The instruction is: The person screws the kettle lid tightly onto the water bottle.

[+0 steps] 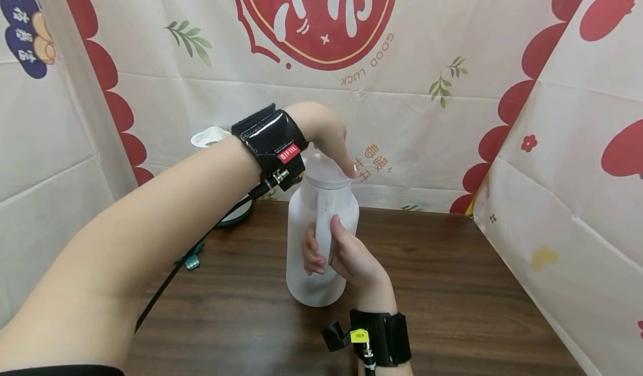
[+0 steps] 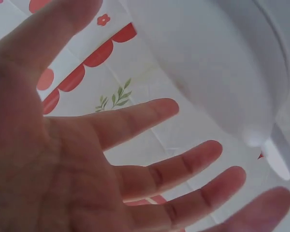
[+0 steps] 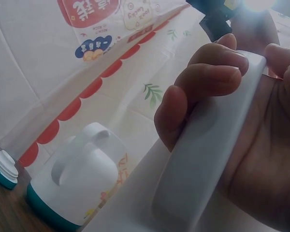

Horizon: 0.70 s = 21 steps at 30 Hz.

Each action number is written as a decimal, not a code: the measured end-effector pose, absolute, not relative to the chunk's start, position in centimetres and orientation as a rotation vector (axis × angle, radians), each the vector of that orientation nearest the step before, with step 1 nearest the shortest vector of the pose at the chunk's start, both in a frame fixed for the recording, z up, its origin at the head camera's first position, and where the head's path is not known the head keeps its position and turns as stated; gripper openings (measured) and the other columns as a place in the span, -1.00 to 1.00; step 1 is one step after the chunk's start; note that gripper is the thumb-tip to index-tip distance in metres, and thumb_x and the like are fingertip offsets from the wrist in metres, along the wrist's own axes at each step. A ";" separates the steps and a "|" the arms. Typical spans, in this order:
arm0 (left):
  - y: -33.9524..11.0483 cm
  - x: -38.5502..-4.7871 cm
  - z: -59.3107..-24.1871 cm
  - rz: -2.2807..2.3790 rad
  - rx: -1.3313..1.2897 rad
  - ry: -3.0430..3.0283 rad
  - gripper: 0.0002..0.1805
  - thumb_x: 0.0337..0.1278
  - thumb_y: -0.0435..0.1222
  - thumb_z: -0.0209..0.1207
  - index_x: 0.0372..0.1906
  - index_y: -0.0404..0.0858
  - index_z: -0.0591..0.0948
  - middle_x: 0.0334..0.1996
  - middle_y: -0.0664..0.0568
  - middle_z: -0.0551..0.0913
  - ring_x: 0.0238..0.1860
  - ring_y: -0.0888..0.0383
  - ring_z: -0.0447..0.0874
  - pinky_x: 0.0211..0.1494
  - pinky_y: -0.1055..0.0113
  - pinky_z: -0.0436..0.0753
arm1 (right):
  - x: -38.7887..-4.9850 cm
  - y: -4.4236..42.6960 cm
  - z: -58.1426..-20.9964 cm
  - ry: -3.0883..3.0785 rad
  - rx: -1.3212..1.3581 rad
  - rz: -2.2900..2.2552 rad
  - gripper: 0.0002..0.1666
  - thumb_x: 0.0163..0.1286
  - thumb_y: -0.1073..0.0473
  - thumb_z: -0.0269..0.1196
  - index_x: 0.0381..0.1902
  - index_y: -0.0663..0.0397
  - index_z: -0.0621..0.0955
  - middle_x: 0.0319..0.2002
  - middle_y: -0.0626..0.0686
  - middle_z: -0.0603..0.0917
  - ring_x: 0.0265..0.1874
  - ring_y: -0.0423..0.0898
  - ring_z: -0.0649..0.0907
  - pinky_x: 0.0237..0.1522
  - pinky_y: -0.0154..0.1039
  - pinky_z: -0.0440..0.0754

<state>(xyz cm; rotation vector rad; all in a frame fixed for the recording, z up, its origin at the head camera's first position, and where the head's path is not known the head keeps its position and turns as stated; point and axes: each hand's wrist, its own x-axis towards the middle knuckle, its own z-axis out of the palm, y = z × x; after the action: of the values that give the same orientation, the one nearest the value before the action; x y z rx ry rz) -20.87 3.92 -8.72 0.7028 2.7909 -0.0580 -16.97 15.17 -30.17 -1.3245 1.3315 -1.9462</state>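
A tall white jug (image 1: 301, 236) with a side handle (image 3: 208, 145) stands upright on the wooden table. My right hand (image 1: 351, 256) grips that handle, its fingers wrapped round it and the thumb along the top, as the right wrist view shows. Over the jug's lid (image 1: 324, 172) reaches my left hand (image 1: 324, 128). In the left wrist view the left fingers (image 2: 140, 126) are spread and fairly straight beside the white top of the jug (image 2: 208, 63). Whether any fingertip touches the lid I cannot tell.
Behind my left forearm, mostly hidden in the head view, is a second white pot (image 3: 82, 174) with a green base. A green and white lid (image 3: 4, 166) lies on the table (image 1: 442, 287) near it. Printed cloth (image 1: 402, 114) encloses the back and sides.
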 end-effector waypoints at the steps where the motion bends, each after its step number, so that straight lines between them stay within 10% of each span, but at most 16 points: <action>1: 4.0 -20.9 -8.9 -0.055 0.700 2.784 -0.33 0.04 0.15 0.24 0.16 -0.19 0.55 0.10 0.02 0.54 0.12 0.04 0.43 0.09 0.11 0.48 | -17.0 15.2 -30.2 1.331 -1.323 -1.947 -0.35 0.51 -0.27 -0.45 -0.35 0.04 0.40 -0.58 -0.04 0.29 -0.62 -0.13 0.33 -0.35 -0.26 0.45; 21: 3.7 -21.5 -9.5 -0.042 0.817 2.737 -0.43 0.06 0.08 0.27 0.12 -0.15 0.56 -0.02 0.04 0.54 -0.05 0.04 0.48 -0.10 0.22 0.56 | -16.9 15.1 -30.1 1.330 -1.313 -1.953 -0.34 0.50 -0.29 -0.44 -0.35 0.05 0.39 -0.58 -0.01 0.27 -0.63 -0.09 0.31 -0.36 -0.26 0.43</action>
<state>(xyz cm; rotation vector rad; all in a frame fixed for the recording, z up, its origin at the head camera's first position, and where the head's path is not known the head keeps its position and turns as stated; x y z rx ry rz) -21.48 3.67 -9.45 0.8171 2.7367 -0.0415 -16.91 15.06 -30.14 -1.3134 1.3299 -1.9525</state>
